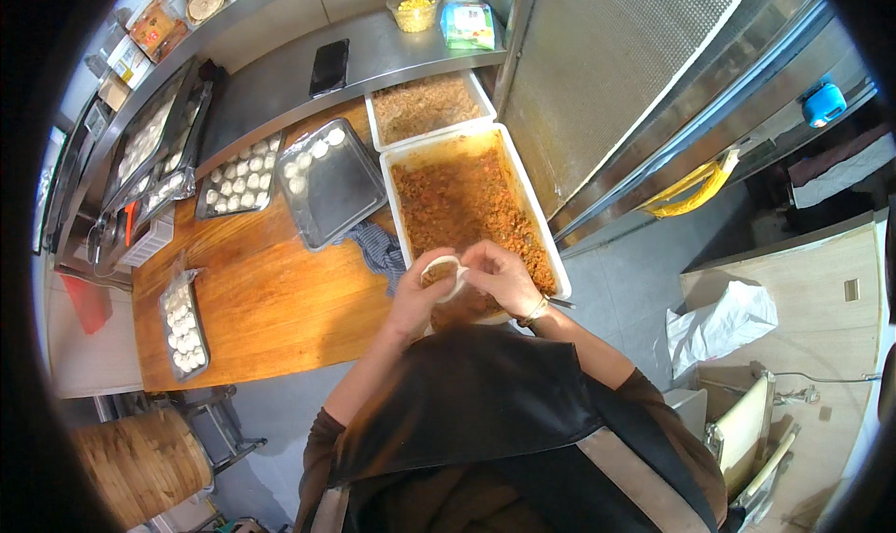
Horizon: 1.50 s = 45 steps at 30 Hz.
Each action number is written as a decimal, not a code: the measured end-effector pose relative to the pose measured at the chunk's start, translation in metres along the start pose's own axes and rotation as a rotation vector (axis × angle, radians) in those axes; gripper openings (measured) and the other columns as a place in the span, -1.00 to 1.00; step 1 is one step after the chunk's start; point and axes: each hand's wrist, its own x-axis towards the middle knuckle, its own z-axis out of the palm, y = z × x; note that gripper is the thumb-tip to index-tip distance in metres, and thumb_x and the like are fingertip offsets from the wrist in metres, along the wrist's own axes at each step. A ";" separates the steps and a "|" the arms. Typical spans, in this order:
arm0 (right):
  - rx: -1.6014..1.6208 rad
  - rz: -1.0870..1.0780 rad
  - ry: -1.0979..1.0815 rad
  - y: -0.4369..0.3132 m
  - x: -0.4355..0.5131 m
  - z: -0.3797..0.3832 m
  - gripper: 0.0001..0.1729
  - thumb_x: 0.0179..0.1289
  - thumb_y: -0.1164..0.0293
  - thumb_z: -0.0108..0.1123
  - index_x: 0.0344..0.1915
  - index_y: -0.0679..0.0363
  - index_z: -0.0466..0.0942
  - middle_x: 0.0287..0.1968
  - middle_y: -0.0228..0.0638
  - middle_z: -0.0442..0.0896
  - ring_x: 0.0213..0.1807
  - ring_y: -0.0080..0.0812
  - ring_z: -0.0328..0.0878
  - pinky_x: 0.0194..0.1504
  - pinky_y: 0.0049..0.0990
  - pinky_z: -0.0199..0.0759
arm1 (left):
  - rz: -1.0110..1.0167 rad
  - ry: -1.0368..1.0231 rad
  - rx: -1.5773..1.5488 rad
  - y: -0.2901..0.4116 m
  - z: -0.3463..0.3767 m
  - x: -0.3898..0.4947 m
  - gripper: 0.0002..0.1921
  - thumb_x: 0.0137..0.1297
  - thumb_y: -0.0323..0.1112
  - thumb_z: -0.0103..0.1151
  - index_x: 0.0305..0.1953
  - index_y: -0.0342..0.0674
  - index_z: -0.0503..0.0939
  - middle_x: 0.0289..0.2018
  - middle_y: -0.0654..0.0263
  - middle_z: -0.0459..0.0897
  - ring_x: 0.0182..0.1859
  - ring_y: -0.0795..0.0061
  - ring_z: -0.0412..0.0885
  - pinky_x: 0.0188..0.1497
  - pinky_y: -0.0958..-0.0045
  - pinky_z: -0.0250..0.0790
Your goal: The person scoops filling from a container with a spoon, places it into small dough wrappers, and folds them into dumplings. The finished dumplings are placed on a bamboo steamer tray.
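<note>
Over the near end of a white tub (548, 218) of reddish-brown minced filling, my left hand (414, 298) holds a round dough wrapper (453, 294) with brown filling inside. The thumb and fingers of my right hand (505, 279) pinch the wrapper's right edge. Behind that tub stands a second white tub (483, 102) with paler filling. To the left, a dark metal tray (339, 197) carries several white filled buns (320, 149) along its far and left edges. Another tray of buns (241, 183) lies beyond it, and a narrow tray of buns (184, 330) is at the wooden table's left end.
A blue striped cloth (381, 249) lies between the tray and the tub. On the steel shelf (266, 85) are a phone (330, 68), a bowl of yellow pieces (415, 13) and a packet (467, 26). A bamboo steamer stack (143, 463) stands at lower left.
</note>
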 end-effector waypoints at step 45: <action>-0.323 -0.119 0.011 -0.018 -0.001 0.014 -0.82 0.31 0.54 0.30 -0.09 0.26 0.58 -0.24 -0.45 0.56 -0.25 -0.60 0.59 -0.31 -0.61 0.54 | -0.069 0.092 -0.276 0.010 0.010 -0.002 -0.67 0.41 -0.52 0.15 0.17 -0.21 0.50 0.08 0.26 0.56 0.10 0.38 0.58 0.14 0.26 0.55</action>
